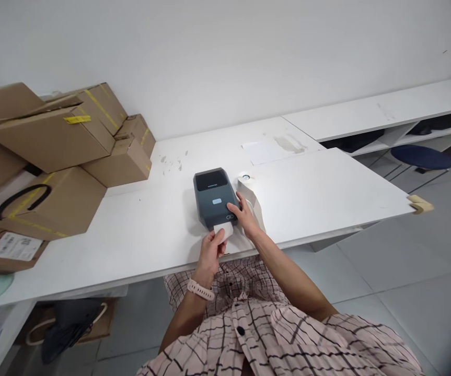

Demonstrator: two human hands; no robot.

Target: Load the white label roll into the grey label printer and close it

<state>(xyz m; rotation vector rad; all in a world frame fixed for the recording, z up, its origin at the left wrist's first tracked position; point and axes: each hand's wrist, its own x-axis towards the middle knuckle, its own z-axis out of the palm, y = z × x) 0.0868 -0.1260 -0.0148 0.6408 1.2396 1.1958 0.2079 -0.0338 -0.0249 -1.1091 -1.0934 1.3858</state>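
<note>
A dark grey label printer (pixel 214 196) sits near the front edge of the white table, with a white label strip (pixel 224 231) sticking out of its front. My left hand (pixel 210 251) pinches that strip between thumb and fingers, just below the printer's front edge. At the printer's right front side, my right hand (pixel 246 216) has its thumb on the top cover and its fingers along the side, bracing the body. Part of those fingers is hidden. Beside it, a loose band of pale backing paper (pixel 259 213) curls from a small white roll (pixel 245 178).
Cardboard boxes (pixel 53 137) with yellow tape are piled on the left of the table (pixel 147 230). A flat white sheet (pixel 258 152) lies behind the roll. To the right, a protector (pixel 420 204) covers the table's corner, with a blue stool (pixel 421 156) beyond.
</note>
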